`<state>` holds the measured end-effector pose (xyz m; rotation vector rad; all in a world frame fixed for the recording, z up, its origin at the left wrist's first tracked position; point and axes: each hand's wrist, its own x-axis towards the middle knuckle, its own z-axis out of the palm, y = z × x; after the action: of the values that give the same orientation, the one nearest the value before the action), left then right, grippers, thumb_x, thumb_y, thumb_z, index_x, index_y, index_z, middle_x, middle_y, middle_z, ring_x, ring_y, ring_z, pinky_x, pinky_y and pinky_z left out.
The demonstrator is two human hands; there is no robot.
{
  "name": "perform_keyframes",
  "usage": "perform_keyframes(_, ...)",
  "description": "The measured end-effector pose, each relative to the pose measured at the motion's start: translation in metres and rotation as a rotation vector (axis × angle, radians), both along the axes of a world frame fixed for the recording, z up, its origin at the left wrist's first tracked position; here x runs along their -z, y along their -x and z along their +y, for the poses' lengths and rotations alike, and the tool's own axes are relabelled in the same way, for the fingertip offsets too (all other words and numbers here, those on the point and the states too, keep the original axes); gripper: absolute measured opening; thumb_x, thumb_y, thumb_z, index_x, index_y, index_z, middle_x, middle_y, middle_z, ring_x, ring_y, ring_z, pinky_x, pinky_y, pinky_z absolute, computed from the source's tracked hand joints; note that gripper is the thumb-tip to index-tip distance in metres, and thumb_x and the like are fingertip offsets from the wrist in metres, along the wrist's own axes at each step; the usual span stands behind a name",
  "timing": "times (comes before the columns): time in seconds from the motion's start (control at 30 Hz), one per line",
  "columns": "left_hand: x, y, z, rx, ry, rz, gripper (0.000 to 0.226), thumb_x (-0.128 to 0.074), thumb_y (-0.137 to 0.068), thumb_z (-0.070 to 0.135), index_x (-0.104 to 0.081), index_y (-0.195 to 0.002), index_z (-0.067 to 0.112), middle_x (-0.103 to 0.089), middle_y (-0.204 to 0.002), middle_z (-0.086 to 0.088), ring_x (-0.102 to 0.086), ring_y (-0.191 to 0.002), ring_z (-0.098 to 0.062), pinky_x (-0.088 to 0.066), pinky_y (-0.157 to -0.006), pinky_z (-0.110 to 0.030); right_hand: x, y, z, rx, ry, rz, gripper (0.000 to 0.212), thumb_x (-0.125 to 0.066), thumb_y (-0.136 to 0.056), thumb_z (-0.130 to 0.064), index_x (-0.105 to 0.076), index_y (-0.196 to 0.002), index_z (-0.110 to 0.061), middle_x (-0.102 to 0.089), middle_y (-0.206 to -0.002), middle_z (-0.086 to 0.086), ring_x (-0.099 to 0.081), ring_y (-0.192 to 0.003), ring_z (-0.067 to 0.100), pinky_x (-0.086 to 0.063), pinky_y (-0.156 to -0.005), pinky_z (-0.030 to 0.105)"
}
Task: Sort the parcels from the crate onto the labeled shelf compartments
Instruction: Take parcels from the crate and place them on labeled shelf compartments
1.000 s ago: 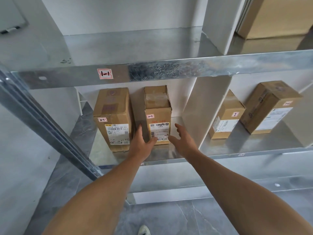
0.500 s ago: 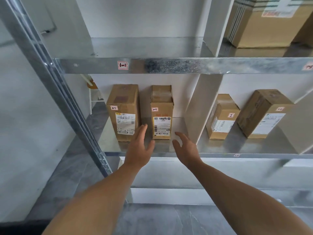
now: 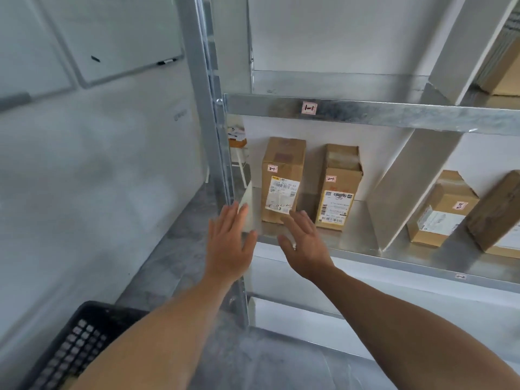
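Steel shelf [image 3: 394, 115], crate [image 3: 73, 347] cut off, left hand [image 3: 229, 249], right hand [image 3: 305, 246], fingers [image 3: 228, 220] released, empty

Two brown parcels [image 3: 282, 178] [image 3: 339, 187] upright, apart, left shelf compartment [image 3: 351, 237].

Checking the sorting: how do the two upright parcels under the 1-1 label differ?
The left parcel has a flat, taped top; the right parcel has a crumpled, dented top. The left parcel's shipping label is white, the right parcel's yellow-edged. The left parcel looks slightly taller than the right parcel. Both are brown cardboard, upright, apart, each with a small pink sticker above its label.
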<state>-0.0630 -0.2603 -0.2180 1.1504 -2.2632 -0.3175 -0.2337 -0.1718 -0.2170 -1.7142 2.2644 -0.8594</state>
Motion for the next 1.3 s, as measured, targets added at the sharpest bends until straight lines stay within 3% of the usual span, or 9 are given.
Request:
perform_keyframes(0.13,0.004,-0.084,0.005,-0.077,-0.017,-0.050,0.067,-0.017,-0.099,0.055,-0.016,-0.160,0.028,-0.007,-0.168,0.005,0.003,-0.156,-0.014,0.001,-0.125,-0.049,-0.003,-0.068,-0.013,-0.139,-0.062,0.134,0.062,-0.018,-0.100,-0.062,-0.015,-0.159,-0.041,0.004,-0.169,-0.009,0.015,-0.155,0.021,0.004,-0.124,0.046)
perform_keyframes(0.23,0.008,-0.147,0.013,-0.170,-0.031,-0.059,0.069,-0.018,-0.097,0.054,-0.018,-0.160,0.027,-0.011,-0.168,0.004,0.004,-0.154,-0.010,0.001,-0.124,-0.046,-0.002,-0.123,-0.026,-0.233,-0.146,0.208,0.062,-0.018,-0.101,-0.062,-0.006,-0.159,-0.044,0.016,-0.167,-0.008,0.023,-0.153,0.023,0.013,-0.120,0.045)
perform_keyframes(0.33,0.011,-0.207,0.020,-0.269,-0.069,-0.092,0.069,-0.020,-0.098,0.052,-0.017,-0.161,0.026,-0.009,-0.168,0.004,0.003,-0.155,-0.012,0.000,-0.125,-0.046,0.007,-0.175,-0.038,-0.330,-0.165,0.190,0.059,-0.024,-0.104,-0.058,-0.004,-0.158,-0.046,0.014,-0.169,-0.007,0.023,-0.153,0.023,0.008,-0.124,0.050)
perform_keyframes(0.5,0.015,-0.292,0.037,-0.458,-0.153,-0.054,0.060,-0.034,-0.106,0.041,-0.016,-0.161,0.027,-0.007,-0.168,0.007,0.001,-0.155,-0.013,0.003,-0.125,-0.041,0.016,-0.257,-0.053,-0.521,-0.183,0.129,0.058,-0.028,-0.105,-0.055,-0.011,-0.159,-0.042,0.008,-0.170,-0.005,0.019,-0.154,0.022,0.004,-0.124,0.047)
perform_keyframes(0.77,0.043,-0.383,0.059,-0.793,-0.375,-0.103,0.063,-0.029,-0.104,0.052,-0.005,-0.160,0.035,-0.001,-0.169,0.009,0.001,-0.155,-0.015,-0.001,-0.126,-0.046,0.034,-0.353,-0.093,-0.775,-0.215,0.108,0.055,-0.031,-0.107,-0.048,-0.019,-0.159,-0.038,-0.007,-0.170,0.002,0.004,-0.156,0.026,-0.008,-0.126,0.047)
perform_keyframes(0.97,0.064,-0.426,0.056,-1.045,-0.534,-0.019,0.064,-0.036,-0.105,0.047,-0.009,-0.161,0.031,-0.008,-0.169,0.006,-0.004,-0.155,-0.016,0.000,-0.125,-0.046,0.058,-0.417,-0.142,-0.972,-0.278,0.091,0.055,-0.031,-0.107,-0.048,-0.023,-0.159,-0.032,-0.011,-0.169,0.001,-0.002,-0.156,0.023,-0.010,-0.125,0.043)
perform_keyframes(1.13,0.090,-0.449,0.046,-1.293,-0.728,0.094,0.065,-0.042,-0.103,0.044,-0.013,-0.160,0.030,-0.022,-0.166,0.001,-0.017,-0.153,-0.023,-0.010,-0.124,-0.055,0.086,-0.458,-0.179,-1.099,-0.457,0.013,0.057,-0.031,-0.108,-0.047,-0.019,-0.161,-0.030,-0.009,-0.169,-0.005,-0.001,-0.156,0.017,-0.011,-0.125,0.040)
perform_keyframes(1.3,0.113,-0.465,0.044,-1.465,-0.897,0.218,0.066,-0.042,-0.102,0.044,-0.015,-0.160,0.028,-0.030,-0.163,-0.001,-0.025,-0.150,-0.026,-0.019,-0.122,-0.053,0.124,-0.492,-0.207,-1.198,-0.608,-0.026,0.057,-0.033,-0.107,-0.047,-0.024,-0.160,-0.025,-0.018,-0.167,0.001,-0.011,-0.155,0.018,-0.016,-0.125,0.039)
